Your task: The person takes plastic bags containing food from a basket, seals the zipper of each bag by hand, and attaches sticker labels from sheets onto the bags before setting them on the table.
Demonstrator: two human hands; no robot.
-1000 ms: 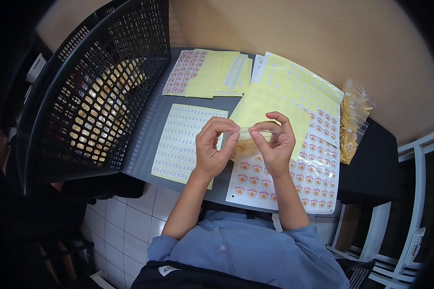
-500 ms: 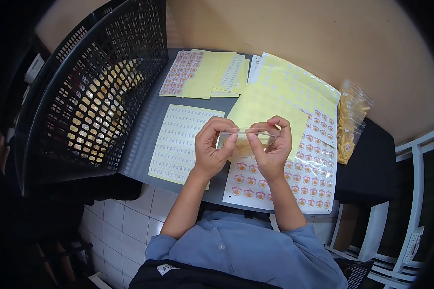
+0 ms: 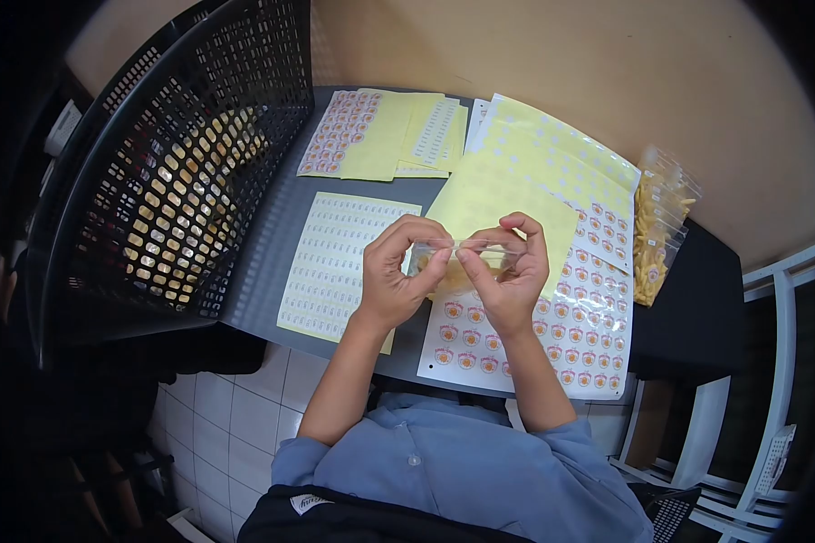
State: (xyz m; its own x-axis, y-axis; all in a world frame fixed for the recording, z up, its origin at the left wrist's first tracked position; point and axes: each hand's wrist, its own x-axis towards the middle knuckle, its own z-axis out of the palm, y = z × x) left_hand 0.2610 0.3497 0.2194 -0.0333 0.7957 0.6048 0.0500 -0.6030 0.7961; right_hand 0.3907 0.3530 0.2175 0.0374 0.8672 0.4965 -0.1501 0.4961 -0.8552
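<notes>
Both hands pinch the top edge of a small clear plastic bag [image 3: 452, 277] above the sticker sheets. Something yellowish shows in the bag, partly hidden by the fingers. My left hand [image 3: 400, 274] grips the edge from the left between thumb and fingers. From the right, my right hand [image 3: 509, 279] pinches the same edge, its index finger raised and bent. The two thumb tips are close together near the middle of the edge. Underneath lie a yellow backing sheet [image 3: 489, 195] and a white sheet of round orange-and-pink stickers [image 3: 566, 353].
A sheet of small labels [image 3: 326, 262] lies left of my hands on the grey table [image 3: 255, 258]. More sticker sheets [image 3: 362, 136] sit at the back. A black perforated basket [image 3: 177, 172] with yellowish packs stands at left. Filled clear bags [image 3: 652, 240] are stacked at right.
My thumbs have come closer together along the bag's top edge. Both hands still hold the bag in nearly the same place.
</notes>
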